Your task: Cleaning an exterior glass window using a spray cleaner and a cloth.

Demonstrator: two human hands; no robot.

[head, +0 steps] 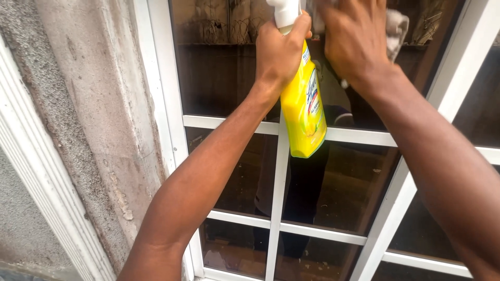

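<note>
My left hand (278, 52) grips the neck of a yellow spray bottle (304, 112) with a white trigger head, held upright against a window at the top of the view. My right hand (354, 39) is just right of it, pressed on a pale cloth (397, 28) against the glass pane (224, 73). Most of the cloth is hidden under the hand. Both arms reach up from the bottom of the frame.
The window has white bars (276, 177) dividing it into several dark panes that reflect a standing person. A stained, rough concrete wall (88, 119) stands to the left, with another white frame (47, 171) at the far left.
</note>
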